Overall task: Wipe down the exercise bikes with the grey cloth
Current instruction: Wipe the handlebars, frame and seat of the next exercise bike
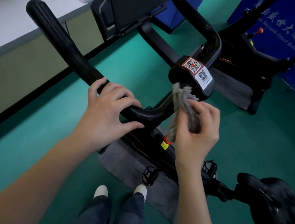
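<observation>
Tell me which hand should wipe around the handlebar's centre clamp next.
Right. The right hand pinches the crumpled grey fluffy cloth, whose top is right at the QR-stickered black clamp. The left hand holds no cloth; it grips the curved black handlebar.

Grey cloth (179, 105) bunched, fuzzy, hanging against the near bike (63, 43) at its handlebar stem; second bike (245, 55) upright beyond the near bike.

"HANMA" marks the far bike's frame (226, 60); the blue banner (288, 19) reads "Grand Hotel".
</observation>
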`<act>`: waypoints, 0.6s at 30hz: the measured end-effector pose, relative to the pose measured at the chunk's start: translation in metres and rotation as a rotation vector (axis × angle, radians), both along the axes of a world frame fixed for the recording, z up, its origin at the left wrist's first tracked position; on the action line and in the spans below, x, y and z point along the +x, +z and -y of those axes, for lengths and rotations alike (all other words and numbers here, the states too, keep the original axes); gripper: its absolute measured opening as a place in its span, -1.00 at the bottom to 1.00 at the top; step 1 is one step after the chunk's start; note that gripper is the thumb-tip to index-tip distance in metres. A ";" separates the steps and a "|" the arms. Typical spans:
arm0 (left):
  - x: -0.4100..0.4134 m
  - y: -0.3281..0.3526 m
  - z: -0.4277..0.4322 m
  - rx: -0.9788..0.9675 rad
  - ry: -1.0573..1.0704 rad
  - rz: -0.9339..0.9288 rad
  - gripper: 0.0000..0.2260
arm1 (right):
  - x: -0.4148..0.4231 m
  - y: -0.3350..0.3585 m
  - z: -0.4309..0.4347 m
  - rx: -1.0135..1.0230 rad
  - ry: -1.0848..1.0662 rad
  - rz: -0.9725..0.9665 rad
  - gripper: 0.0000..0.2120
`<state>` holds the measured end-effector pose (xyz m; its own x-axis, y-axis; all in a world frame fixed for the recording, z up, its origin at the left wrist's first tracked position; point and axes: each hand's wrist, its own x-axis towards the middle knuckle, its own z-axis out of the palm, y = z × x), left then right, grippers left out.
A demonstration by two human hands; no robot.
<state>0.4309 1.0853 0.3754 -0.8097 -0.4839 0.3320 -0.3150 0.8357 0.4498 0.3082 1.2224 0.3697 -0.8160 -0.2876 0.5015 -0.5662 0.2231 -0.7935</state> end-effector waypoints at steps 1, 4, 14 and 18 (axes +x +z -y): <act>-0.001 0.001 -0.001 0.014 0.011 -0.003 -0.69 | 0.002 0.000 0.001 0.045 0.104 -0.050 -0.83; -0.002 0.003 -0.003 0.033 0.038 0.004 -0.66 | 0.005 -0.004 0.002 0.178 0.310 -0.126 -0.78; -0.002 0.007 -0.007 0.068 0.060 0.031 -0.68 | -0.039 -0.004 0.007 0.184 0.317 -0.060 -0.83; -0.004 0.008 -0.009 0.074 0.077 0.024 -0.70 | -0.066 -0.004 0.012 0.163 0.275 -0.036 -0.84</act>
